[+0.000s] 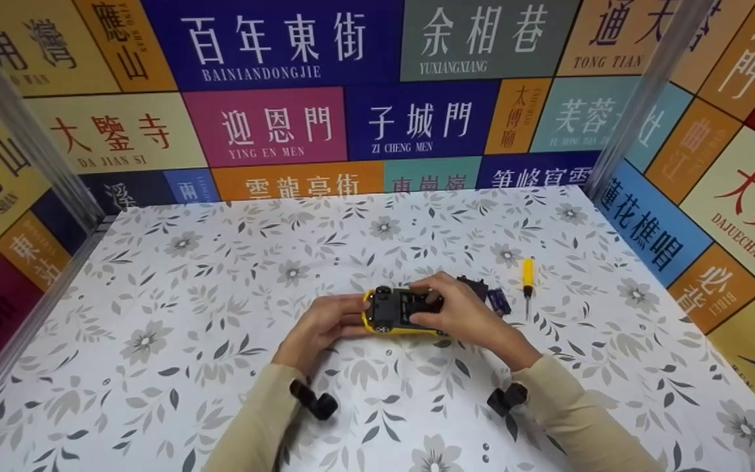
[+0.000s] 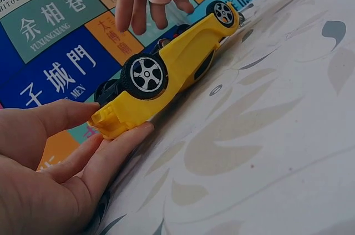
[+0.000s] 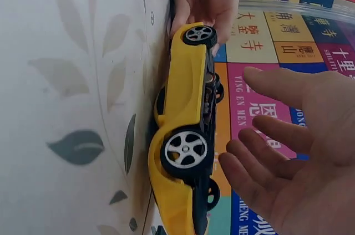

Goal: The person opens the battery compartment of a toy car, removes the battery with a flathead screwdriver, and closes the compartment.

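Note:
A yellow toy car (image 1: 387, 311) lies upside down on the table, its black underside and wheels facing up. Its yellow side (image 2: 186, 63) and silver-spoked wheels show in both wrist views. My left hand (image 1: 322, 324) pinches one end of the car, thumb above and fingers beneath in the left wrist view. Over the car's open underside hovers my right hand (image 1: 459, 311), hiding part of it in the head view. In the right wrist view the fingers of the right hand (image 3: 299, 141) are spread loosely, apart from the car and holding nothing.
A black part (image 1: 476, 286) and a small dark purple piece (image 1: 499, 301) lie just beyond the right hand. Farther right lies a screwdriver (image 1: 527, 278) with a yellow handle. Sign-patterned panels (image 1: 272, 124) border the flowered table (image 1: 220, 262) at the back and sides.

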Action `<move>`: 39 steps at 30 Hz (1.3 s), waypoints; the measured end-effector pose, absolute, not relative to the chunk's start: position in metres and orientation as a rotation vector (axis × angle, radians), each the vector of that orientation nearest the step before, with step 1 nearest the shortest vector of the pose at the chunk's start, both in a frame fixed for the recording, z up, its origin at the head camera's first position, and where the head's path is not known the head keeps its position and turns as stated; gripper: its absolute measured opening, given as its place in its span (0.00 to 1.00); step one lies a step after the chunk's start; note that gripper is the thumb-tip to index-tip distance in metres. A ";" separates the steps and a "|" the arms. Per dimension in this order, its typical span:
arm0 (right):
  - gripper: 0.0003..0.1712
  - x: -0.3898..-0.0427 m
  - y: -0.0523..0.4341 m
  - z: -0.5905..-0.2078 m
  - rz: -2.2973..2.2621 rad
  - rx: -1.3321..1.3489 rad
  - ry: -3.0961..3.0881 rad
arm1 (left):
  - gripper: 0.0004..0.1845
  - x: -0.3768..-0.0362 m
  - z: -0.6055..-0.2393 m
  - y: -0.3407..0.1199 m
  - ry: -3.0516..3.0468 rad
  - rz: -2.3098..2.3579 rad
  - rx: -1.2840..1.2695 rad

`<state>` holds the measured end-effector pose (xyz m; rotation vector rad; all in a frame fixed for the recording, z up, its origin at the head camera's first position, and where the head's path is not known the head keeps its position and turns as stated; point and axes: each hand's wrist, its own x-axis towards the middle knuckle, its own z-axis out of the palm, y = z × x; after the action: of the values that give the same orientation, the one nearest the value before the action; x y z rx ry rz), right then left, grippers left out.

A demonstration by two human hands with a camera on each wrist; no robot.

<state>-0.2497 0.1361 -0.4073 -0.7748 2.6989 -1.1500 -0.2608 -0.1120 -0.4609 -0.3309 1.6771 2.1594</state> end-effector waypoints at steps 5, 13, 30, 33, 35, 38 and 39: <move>0.29 -0.250 0.126 -0.409 -1.033 -0.692 2.773 | 0.24 -0.261 -0.460 -0.112 1.678 2.147 -0.349; 0.31 -0.252 0.117 -0.414 -0.878 -0.594 2.849 | 0.25 -0.262 -0.459 -0.112 1.681 2.151 -0.364; 0.22 -0.258 0.116 -0.417 -0.812 -0.678 2.853 | 0.25 -0.262 -0.464 -0.113 1.662 2.151 -0.327; 0.21 -0.257 0.117 -0.415 -0.790 -0.699 2.824 | 0.25 -0.262 -0.464 -0.114 1.660 2.146 -0.351; 0.21 -0.257 0.118 -0.413 -0.788 -0.711 2.795 | 0.25 -0.261 -0.463 -0.114 1.654 2.147 -0.353; 0.20 -0.259 0.120 -0.410 -0.784 -0.733 2.758 | 0.25 -0.262 -0.462 -0.115 1.645 2.155 -0.341; 0.20 -0.259 0.121 -0.409 -0.784 -0.741 2.746 | 0.25 -0.262 -0.462 -0.115 1.642 2.157 -0.336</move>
<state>-0.2592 0.1210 -0.4091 -0.7407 2.7464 -0.7842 -0.2624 -0.1146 -0.4625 -0.3355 1.6419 2.1568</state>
